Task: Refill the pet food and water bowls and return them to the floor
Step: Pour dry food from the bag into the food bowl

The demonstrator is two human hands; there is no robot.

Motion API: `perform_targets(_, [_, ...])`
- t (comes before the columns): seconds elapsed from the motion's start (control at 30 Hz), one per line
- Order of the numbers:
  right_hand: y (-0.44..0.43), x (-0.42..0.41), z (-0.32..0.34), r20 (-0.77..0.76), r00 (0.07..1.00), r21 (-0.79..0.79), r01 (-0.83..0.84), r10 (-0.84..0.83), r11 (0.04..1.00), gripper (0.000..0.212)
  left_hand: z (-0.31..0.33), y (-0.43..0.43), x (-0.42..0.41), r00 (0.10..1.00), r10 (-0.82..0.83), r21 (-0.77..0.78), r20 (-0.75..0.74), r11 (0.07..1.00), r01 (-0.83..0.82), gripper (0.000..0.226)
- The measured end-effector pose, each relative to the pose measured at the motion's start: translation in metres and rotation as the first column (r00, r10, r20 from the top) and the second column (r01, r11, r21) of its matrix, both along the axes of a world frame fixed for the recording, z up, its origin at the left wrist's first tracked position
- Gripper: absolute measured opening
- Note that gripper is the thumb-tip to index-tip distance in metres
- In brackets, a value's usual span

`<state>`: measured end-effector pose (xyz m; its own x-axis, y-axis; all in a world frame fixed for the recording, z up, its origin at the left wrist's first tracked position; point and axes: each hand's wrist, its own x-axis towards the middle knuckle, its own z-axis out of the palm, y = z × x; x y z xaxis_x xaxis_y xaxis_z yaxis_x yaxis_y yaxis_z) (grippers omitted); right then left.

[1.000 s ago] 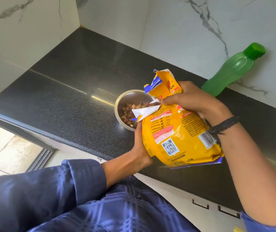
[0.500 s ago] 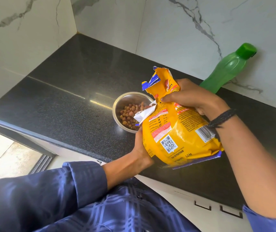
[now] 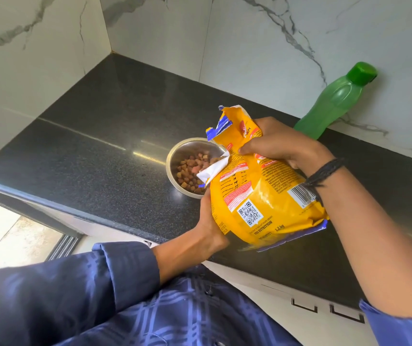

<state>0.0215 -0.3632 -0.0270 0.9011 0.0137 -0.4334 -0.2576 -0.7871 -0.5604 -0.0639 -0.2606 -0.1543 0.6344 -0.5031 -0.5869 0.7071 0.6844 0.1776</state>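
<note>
Stainless-steel round pet bowl (image 3: 187,148) sits on the speckled black stone bench (image 3: 100,151), pretty near the front edge, with brown kibble (image 3: 187,171) covering its bottom. A yellow plastic dog-food bag (image 3: 257,191) is tipped over it, torn white mouth right above the bowl's right rim. Left hand (image 3: 212,221) has its grip on the bag's lower side, fingers hidden behind it. Right hand (image 3: 282,143) has its grip wrapped round the bag's neck, thumb on the front. A green plastic bottle (image 3: 332,103) with a green cap stands at the back against the white marble wall (image 3: 262,46), just behind the right hand.
</note>
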Motion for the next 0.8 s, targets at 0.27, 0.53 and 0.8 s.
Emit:
perform_targets(0.27, [-0.002,0.004,0.005,0.030,0.999,-0.059,-0.017,0.019,0.998,0.015,0.012,0.006,-0.001,0.999,-0.049,0.032,0.024,0.998,0.048,0.063])
perform_targets(0.53, [0.005,0.004,0.012,-0.030,0.998,-0.078,-0.050,0.048,0.996,0.019,0.016,0.008,-0.005,0.997,-0.079,0.011,-0.004,0.997,0.079,0.068])
perform_targets(0.8, [0.002,0.003,0.019,-0.075,0.997,-0.047,-0.031,0.028,0.998,0.013,0.009,0.009,-0.006,0.995,-0.081,0.030,0.052,0.996,0.079,0.053])
